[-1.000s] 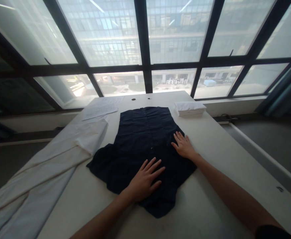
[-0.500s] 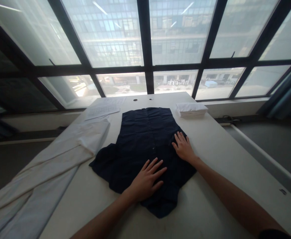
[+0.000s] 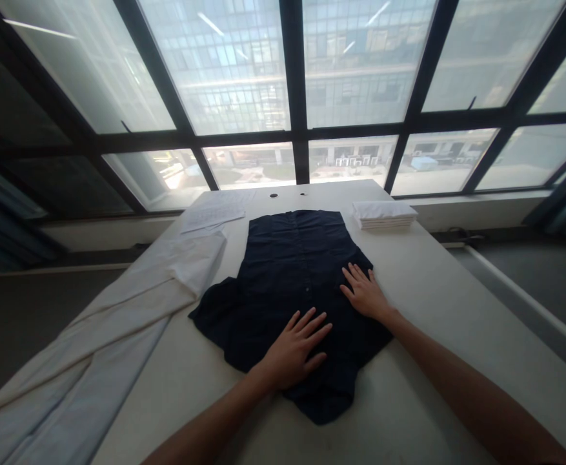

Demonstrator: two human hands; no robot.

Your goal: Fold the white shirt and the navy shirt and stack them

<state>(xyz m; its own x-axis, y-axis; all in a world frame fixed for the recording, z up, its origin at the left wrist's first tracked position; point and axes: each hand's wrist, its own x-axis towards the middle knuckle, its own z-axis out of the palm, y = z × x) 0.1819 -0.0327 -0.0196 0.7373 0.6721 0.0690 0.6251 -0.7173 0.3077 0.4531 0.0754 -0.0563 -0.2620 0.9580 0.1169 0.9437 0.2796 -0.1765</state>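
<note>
A dark navy button-up shirt [image 3: 297,258] lies spread out on the white table [image 3: 437,323], its collar end toward me and its straight hem toward the window. One short sleeve sticks out to the left. My left hand [image 3: 297,349] rests flat on the shirt's near middle part, fingers spread. Farther up, on the shirt's right side near the armhole, my right hand [image 3: 366,292] presses down with its fingers stretched out. Neither hand grips the cloth. The fabric under both palms is hidden.
Long pale cloth [image 3: 132,329] lies in loose folds along the table's left side. Printed paper sheets [image 3: 215,213] are behind it. A neat stack of folded white cloths [image 3: 384,215] sits at the far right. Large windows [image 3: 244,71] rise beyond the table.
The view has turned slightly left, so everything appears a little farther right. My right hand has shifted slightly on the cloth, which looks flatter there; my left hand stays on the shirt.
</note>
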